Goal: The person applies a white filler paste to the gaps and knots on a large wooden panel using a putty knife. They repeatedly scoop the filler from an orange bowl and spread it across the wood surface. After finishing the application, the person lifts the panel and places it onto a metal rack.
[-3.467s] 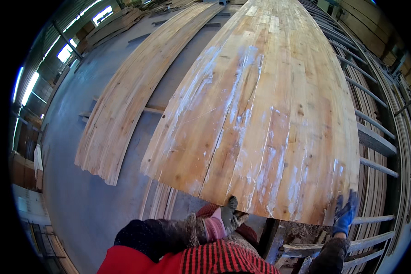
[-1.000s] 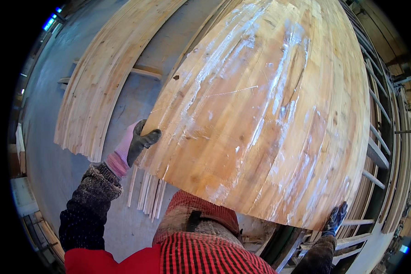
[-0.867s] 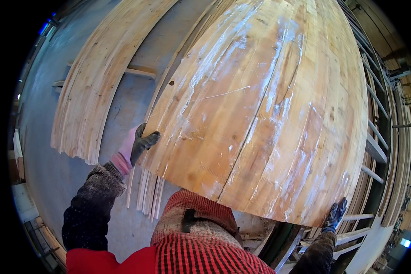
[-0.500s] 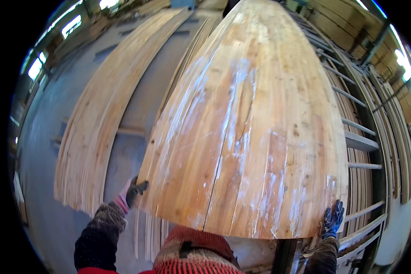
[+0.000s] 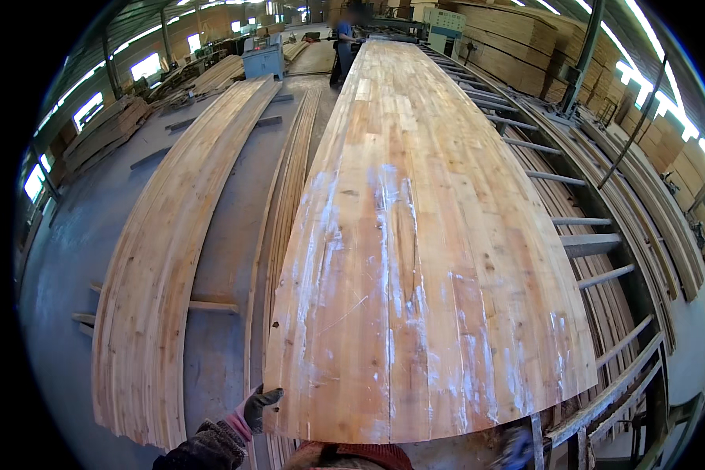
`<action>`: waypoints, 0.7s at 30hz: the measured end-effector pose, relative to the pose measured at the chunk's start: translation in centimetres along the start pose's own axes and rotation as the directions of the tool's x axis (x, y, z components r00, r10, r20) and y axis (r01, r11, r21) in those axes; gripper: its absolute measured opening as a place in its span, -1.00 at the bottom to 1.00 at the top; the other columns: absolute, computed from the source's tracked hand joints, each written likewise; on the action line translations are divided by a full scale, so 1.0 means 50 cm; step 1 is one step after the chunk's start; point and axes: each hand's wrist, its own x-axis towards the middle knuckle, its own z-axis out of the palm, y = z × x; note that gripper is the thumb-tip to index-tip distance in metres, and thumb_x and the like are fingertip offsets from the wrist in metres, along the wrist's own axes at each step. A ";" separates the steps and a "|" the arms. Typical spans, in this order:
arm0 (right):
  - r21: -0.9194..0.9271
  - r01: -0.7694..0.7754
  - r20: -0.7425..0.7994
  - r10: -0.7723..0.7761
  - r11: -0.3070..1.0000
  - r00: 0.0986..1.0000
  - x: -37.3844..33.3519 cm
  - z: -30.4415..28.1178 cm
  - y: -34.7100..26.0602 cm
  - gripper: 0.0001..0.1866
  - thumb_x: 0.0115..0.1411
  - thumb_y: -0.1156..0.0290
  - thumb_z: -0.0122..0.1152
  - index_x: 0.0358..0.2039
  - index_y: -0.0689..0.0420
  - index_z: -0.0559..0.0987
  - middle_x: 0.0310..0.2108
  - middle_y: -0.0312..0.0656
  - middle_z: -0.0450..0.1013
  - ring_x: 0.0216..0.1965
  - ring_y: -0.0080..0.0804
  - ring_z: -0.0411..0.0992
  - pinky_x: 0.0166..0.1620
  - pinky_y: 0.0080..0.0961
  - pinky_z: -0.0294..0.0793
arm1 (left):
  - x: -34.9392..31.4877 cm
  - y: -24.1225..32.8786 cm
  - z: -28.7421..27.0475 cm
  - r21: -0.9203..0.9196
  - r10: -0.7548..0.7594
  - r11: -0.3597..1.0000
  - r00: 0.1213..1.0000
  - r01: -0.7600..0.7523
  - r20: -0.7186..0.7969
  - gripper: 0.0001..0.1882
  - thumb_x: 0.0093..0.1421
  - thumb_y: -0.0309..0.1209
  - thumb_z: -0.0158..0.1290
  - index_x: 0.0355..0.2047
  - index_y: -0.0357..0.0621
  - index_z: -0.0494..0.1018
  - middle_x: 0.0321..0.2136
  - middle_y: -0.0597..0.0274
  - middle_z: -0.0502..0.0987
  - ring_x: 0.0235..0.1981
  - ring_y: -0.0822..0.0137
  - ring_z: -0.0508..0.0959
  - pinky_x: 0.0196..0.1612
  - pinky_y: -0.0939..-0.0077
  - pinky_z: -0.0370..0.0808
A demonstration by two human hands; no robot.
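Note:
A long glued-strip wooden panel (image 5: 439, 258) stretches away from me, with whitish glue streaks over its nearer half. My left hand (image 5: 260, 407), in a dark glove with a pink cuff, grips the panel's near left corner, thumb on top; the fingers beneath are hidden. My right hand (image 5: 515, 450), in a blue glove, is low by the near edge, off the top face. It is smeared by motion, so its fingers cannot be made out.
The panel lies along a roller frame (image 5: 591, 244) on the right, with wooden strips below. Another long board stack (image 5: 153, 298) lies left on floor supports, with narrow strips (image 5: 286, 188) between. A person (image 5: 345, 43) stands at the far end, near a blue machine (image 5: 264, 59).
My right hand has come off the panel's near right corner and dropped below its edge. The left hand keeps its corner. My view has tilted up, showing the panel's far end.

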 end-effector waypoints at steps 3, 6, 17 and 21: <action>-0.367 -0.294 0.066 0.340 0.882 0.938 -0.088 0.038 0.134 -0.69 0.28 0.22 0.11 -0.12 0.20 0.50 -0.40 -0.19 0.53 -0.48 -0.40 0.48 -0.35 -0.47 0.55 | 0.007 0.005 -0.003 -0.016 -0.086 0.996 0.995 0.087 0.043 -0.55 0.19 -0.32 0.19 0.06 -0.11 0.39 -0.21 0.25 0.55 -0.19 0.26 0.60 -0.18 0.18 0.61; -0.602 -0.378 0.117 0.546 0.703 0.829 -0.142 0.098 0.236 -0.66 0.28 0.19 0.11 -0.12 0.22 0.50 -0.42 -0.17 0.53 -0.49 -0.38 0.49 -0.36 -0.46 0.56 | 0.006 0.006 -0.016 0.031 -0.068 0.997 0.997 0.069 -0.034 -0.54 0.18 -0.32 0.19 0.07 -0.14 0.39 -0.22 0.25 0.55 -0.23 0.27 0.60 -0.19 0.24 0.60; -0.731 -0.369 0.138 0.655 0.573 0.743 -0.167 0.114 0.287 -0.56 0.27 0.09 0.12 -0.12 0.27 0.48 -0.46 -0.07 0.54 -0.53 -0.29 0.51 -0.39 -0.41 0.57 | -0.116 0.087 0.073 -0.007 -0.022 1.000 1.000 0.022 -0.019 -0.62 0.21 -0.31 0.16 0.00 -0.16 0.43 -0.23 0.23 0.56 -0.24 0.25 0.61 -0.24 0.20 0.63; -0.733 -0.343 0.155 0.635 0.587 0.756 -0.176 0.080 0.274 -0.52 0.27 0.05 0.12 -0.12 0.28 0.47 -0.48 -0.03 0.54 -0.54 -0.26 0.52 -0.41 -0.39 0.58 | -0.061 0.025 0.044 0.180 0.106 0.978 0.994 -0.101 -0.019 -0.64 0.21 -0.29 0.17 -0.02 -0.13 0.45 -0.24 0.27 0.56 -0.26 0.32 0.60 -0.23 0.26 0.61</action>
